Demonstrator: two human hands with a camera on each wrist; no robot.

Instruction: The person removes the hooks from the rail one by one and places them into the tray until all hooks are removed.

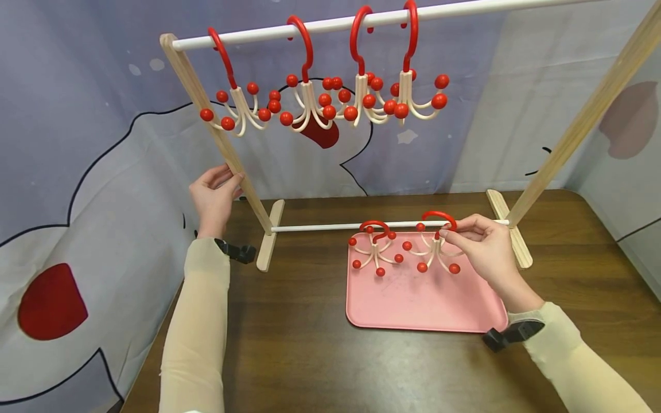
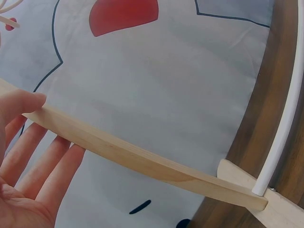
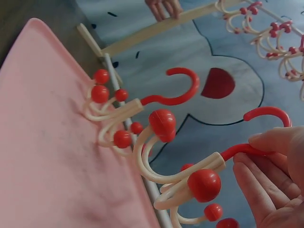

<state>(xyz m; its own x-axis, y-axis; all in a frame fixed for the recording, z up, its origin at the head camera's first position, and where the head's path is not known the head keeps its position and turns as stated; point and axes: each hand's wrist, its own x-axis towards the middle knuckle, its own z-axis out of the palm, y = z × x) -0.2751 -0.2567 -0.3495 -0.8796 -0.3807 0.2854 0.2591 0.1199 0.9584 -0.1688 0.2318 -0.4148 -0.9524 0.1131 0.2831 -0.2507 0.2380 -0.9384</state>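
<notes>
My left hand [image 1: 214, 192] grips the left wooden post [image 2: 142, 154] of a rack, thumb on one side and fingers on the other. Over the pink tray [image 1: 413, 307], my right hand [image 1: 482, 244] pinches the red hook of a multi-prong hanger [image 3: 185, 178] with cream arms and red ball tips. To its left a second hanger of the same kind [image 1: 375, 252] stands on the tray, hook upward. Whether the pinched hanger still touches the tray is hard to tell. Several like hangers [image 1: 308, 100] hang by their hooks from the white top rod [image 1: 341, 24].
A lower white rod [image 1: 325, 227] joins the posts behind the tray. The right wooden post [image 1: 578, 126] rises from a wooden foot [image 1: 508, 229] on the brown table [image 1: 289, 344]. A patterned curtain [image 1: 129, 189] encloses the back and sides.
</notes>
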